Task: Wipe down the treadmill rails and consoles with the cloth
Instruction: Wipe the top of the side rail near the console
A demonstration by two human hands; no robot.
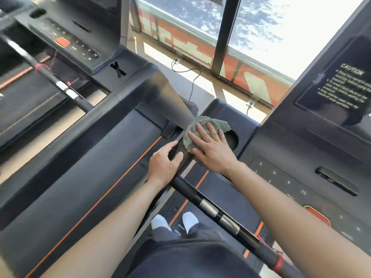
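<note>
While our left hand (pixel 164 160) gripped black tubular handrail (pixel 187 188), right hand (pixel 212 150) pressed crumpled grey-green cloth (pixel 202 119) flat-fingered at its top; next, we reckoned, drag cloth down it.

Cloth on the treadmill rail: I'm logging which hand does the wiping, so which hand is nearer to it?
Right. The right hand lies flat on the cloth, fingers spread; the left hand grips the rail just beside it.

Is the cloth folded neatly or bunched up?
Bunched up: the cloth lies crumpled, with uneven edges, under the flat right hand. The left hand grips the rail.
</note>
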